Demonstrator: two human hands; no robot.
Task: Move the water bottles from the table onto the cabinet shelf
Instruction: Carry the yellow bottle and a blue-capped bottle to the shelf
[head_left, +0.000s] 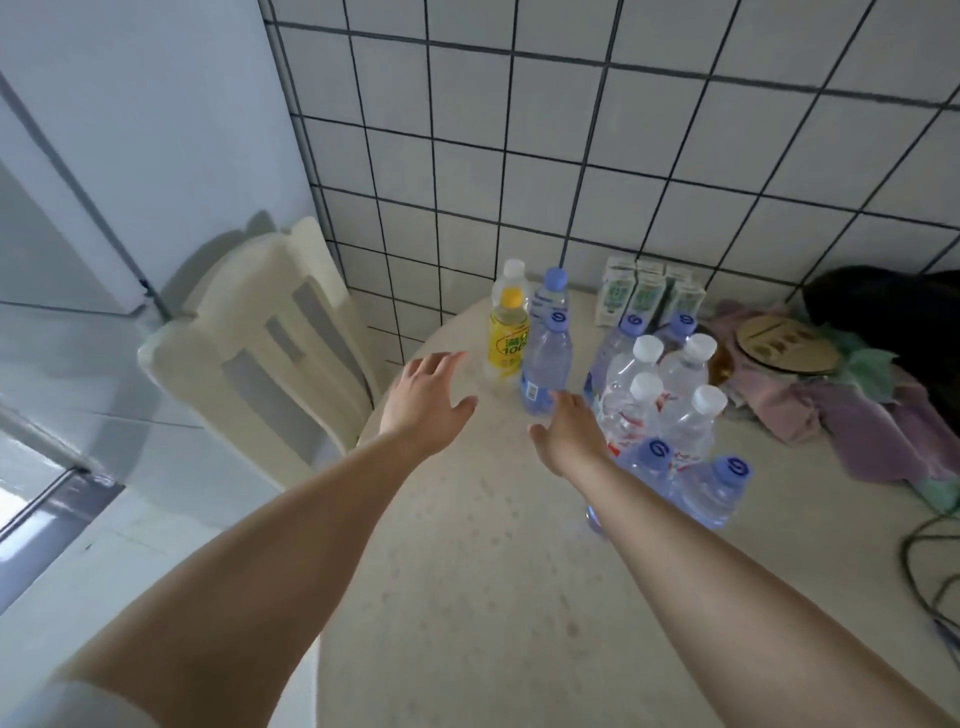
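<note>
Nothing is held by either hand. The left hand (428, 400) is stretched out over the round table (467, 571) with fingers spread and straight, just left of a yellow drink bottle (508, 338). The right hand (569, 431) is also flat and relaxed, fingers extended, its fingertips close to the base of a blue-capped water bottle (546, 364); contact cannot be confirmed. Behind that bottle a second blue-capped bottle (553, 291) and a white-capped bottle (513, 273) are seen at the far edge of the table. To the right of the right hand a cluster of white-capped water bottles (660, 395) is stood upright, with more blue-capped bottles (717, 488) nearer and two further back (631, 327). All bottles are on the table, none on a shelf. Green-and-white cartons (644, 296) are lined against the tiled wall (571, 130) at the far side. Crumpled cloths (857, 415) and a round wooden disc (784, 343) are lying at far right, a dark bag (893, 306) behind them. A cream chair (260, 338) is placed left of the table.
</note>
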